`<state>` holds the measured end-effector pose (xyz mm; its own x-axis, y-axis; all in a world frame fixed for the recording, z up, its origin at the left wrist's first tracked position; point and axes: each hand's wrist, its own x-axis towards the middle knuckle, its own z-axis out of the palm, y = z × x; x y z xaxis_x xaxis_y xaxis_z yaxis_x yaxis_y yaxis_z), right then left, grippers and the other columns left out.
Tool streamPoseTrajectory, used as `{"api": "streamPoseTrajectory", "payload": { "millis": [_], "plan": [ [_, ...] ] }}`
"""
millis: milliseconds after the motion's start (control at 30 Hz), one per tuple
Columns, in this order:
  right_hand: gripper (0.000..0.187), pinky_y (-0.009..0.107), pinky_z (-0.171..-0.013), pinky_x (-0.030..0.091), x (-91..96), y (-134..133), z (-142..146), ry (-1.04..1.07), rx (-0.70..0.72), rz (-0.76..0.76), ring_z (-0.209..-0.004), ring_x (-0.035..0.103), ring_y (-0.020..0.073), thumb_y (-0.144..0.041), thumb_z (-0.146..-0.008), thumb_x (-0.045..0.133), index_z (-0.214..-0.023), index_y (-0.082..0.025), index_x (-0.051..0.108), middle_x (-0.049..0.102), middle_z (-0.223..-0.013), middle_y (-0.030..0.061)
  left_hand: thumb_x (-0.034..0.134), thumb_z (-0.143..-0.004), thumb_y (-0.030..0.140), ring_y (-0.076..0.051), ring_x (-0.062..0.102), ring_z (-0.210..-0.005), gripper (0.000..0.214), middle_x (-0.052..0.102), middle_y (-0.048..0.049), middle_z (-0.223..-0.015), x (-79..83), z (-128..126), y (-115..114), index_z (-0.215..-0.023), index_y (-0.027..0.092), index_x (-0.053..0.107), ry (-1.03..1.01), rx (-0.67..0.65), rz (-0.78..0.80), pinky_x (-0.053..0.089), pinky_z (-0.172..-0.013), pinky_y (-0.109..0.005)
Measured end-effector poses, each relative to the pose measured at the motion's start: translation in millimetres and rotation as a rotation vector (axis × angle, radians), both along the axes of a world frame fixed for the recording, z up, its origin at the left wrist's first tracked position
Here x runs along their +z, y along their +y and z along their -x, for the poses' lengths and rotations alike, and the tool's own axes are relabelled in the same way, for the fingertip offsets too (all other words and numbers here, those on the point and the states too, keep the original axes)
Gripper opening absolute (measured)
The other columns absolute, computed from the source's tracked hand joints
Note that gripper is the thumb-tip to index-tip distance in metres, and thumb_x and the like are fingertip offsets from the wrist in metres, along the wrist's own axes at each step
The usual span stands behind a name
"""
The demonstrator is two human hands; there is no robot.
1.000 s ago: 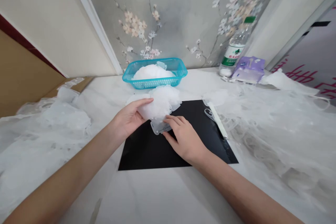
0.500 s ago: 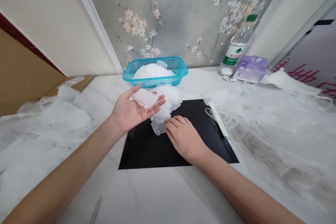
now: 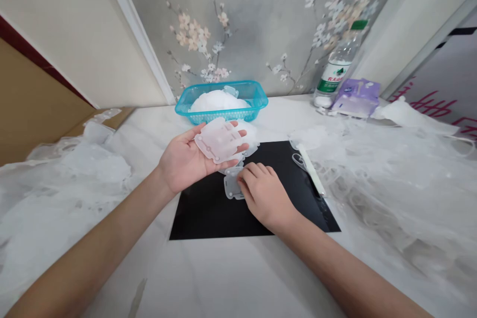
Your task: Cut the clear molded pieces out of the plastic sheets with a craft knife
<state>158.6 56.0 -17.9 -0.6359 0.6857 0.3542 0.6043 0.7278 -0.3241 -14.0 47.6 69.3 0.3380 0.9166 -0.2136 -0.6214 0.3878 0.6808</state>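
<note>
Backdrop: a cardboard sheet (image 3: pixel 33 109) at far left, then a cream wall panel (image 3: pixel 70 35) and blossom-printed wallpaper (image 3: pixel 257 25) across the upper middle.

Left pile: soft, sheer white netting (image 3: pixel 63 179) bunched on the marble-look counter (image 3: pixel 223 273).

Left hand: my left hand (image 3: pixel 179 164) lies palm up, fingers spread and not closing, with 1 translucent studded plastic piece (image 3: pixel 218 140) resting flat on it. An open palm seems best here, since it keeps the piece from bending.

Basket: a turquoise plastic basket (image 3: pixel 219 118) behind my hands, holding a white heap of similar pieces (image 3: pixel 218 100).

Right hand: my right hand (image 3: pixel 266 196) sits on the black mat (image 3: pixel 201 218), fingers curled over a second plastic piece (image 3: pixel 231 186); I cannot tell if they pinch it.

Far right: a white strip (image 3: pixel 311 171), more netting (image 3: pixel 391 179), a water bottle (image 3: pixel 333 77) and a purple tissue pack (image 3: pixel 357 99).
</note>
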Motion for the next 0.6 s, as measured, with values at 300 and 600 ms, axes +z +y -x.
{"api": "streamPoseTrajectory", "payload": {
  "millis": [300,600],
  "plan": [
    [0.014,0.027,-0.062,0.04,1.9,-3,2,0.89,-0.173,0.838,-0.067,0.052,0.0134,-0.034,-0.085,0.045,-0.087,-0.021,0.048,0.057,-0.076,-0.0004,0.027,-0.093,0.035,-0.036,0.049,-0.118,0.049,0.047,-0.0156,-0.135,2.2,0,-1,-0.14,0.018,0.031,0.042,0.0,-0.02,0.048,-0.086,-0.047],
    [0.04,0.03,-0.06,0.047,13.9,15,-10,1.344,-0.064,1.396,-0.072,0.057,0.0161,-0.054,-0.078,0.046,-0.098,-0.021,0.059,0.062,-0.096,0.0038,0.029,-0.093,0.032,-0.035,0.05,-0.118,0.05,0.049,-0.0166,-0.132,0.0,2,0,-0.141,0.017,0.03,0.033,0.017,0.009,0.047,-0.086,-0.05]
  ]
}}
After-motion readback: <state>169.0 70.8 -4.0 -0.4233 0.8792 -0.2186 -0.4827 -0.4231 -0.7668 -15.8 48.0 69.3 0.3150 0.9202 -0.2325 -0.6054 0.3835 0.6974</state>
